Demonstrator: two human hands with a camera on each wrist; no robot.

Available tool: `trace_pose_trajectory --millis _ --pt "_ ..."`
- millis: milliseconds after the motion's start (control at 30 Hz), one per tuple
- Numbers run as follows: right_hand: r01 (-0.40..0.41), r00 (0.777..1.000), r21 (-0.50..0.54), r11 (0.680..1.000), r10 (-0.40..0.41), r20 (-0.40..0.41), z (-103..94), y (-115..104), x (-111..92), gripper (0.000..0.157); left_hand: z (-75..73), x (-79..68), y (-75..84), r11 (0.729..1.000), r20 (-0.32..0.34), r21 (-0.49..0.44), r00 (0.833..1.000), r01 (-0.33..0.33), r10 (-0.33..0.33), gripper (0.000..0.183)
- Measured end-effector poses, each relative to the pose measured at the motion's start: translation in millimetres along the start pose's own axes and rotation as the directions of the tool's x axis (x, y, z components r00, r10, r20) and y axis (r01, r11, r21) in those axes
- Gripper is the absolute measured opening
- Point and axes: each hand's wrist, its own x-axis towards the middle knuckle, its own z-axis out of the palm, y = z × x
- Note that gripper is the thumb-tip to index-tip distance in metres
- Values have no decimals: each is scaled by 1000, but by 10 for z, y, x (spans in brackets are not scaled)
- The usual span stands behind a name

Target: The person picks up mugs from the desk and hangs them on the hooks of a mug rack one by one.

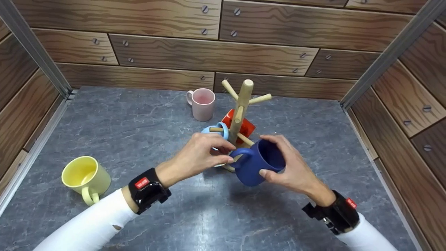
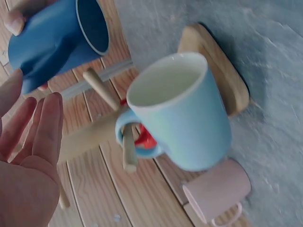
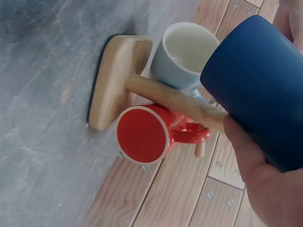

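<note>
My right hand [image 1: 296, 170] grips a dark blue mug [image 1: 249, 170] around its body, thumb by the rim. The mug is tilted in front of the wooden mug tree [image 1: 244, 94], handle toward the left. At that handle are the thumb and fingertips of my left hand [image 1: 195, 153]; in the left wrist view its fingers are fairly straight and spread from the thumb. A light blue mug [image 2: 184, 118] hangs by its handle on a lower peg. On the tree's far side hangs a red mug [image 3: 142, 135], largely hidden behind the post in the head view.
A pink mug [image 1: 203, 108] stands on the grey marbled table [image 1: 146, 118] behind the tree, to its left. At the left is a yellow mug [image 1: 87, 179], its handle toward me. Wood-patterned walls [image 1: 167, 52] enclose the back and sides.
</note>
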Motion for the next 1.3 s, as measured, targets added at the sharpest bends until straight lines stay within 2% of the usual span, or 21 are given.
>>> trace_pose_trajectory --millis 200,533,700,967,1100,1300 --pt "-75 997 27 997 74 31 -77 87 -41 75 166 90 18 1000 -21 -6 1000 4 -4 15" --pt "-136 986 7 991 135 102 -254 295 -16 73 369 224 17 996 -44 36 995 86 -85 14" --pt "-134 983 24 991 130 133 -275 404 34 72 409 279 -5 990 -42 63 992 124 -122 15" --pt "-101 986 -10 995 101 131 -253 576 137 74 477 378 -98 982 -36 148 992 121 -117 20" --pt "-111 984 -5 994 111 141 -231 640 192 75 492 405 -140 967 -42 217 991 136 -130 18" --pt "-140 976 5 990 137 168 -194 712 262 76 497 411 -198 957 -40 245 988 154 -149 16"
